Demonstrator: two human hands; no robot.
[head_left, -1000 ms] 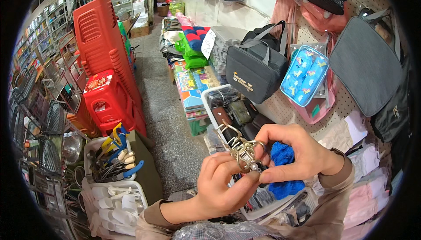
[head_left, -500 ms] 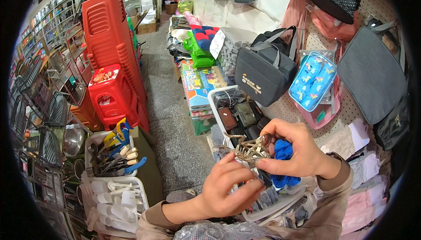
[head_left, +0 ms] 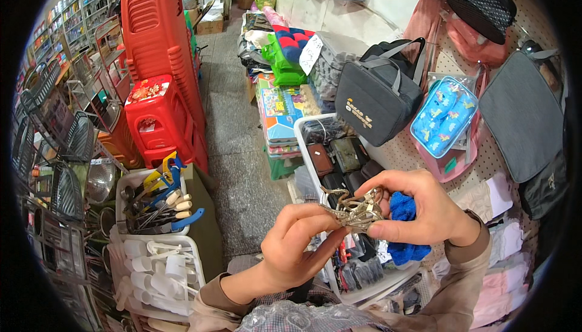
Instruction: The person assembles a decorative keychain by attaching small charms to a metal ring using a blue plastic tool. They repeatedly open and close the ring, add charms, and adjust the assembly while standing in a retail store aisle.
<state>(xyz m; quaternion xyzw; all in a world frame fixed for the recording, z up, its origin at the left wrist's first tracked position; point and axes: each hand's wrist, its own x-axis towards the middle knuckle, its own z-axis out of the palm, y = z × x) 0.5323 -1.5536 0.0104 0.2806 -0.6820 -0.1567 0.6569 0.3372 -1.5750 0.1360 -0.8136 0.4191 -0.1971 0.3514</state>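
Observation:
A looped bundle of thin tan and silvery cords (head_left: pixel 357 214) hangs in front of me, over a white bin. My right hand (head_left: pixel 424 207) grips its right side between thumb and fingers. My left hand (head_left: pixel 297 244) pinches the left end of the bundle, with the fingertips pressed together. A fuzzy bright blue textile piece (head_left: pixel 403 235) shows beneath the right palm; I cannot tell whether the hand holds it or it lies behind.
The white bin (head_left: pixel 308 150) holds wallets and small packaged goods. Left are tubs of tools (head_left: pixel 176 211) and white plastic scoops (head_left: pixel 163 277), with stacked red stools (head_left: pixel 160 107) beyond. Bags (head_left: pixel 379 98) hang at right. A grey aisle floor (head_left: pixel 233 168) runs between.
My left fingers have gone from loosely spread beside the cords to a pinch on their left end. The cords look more gathered together. The view has shifted slightly.

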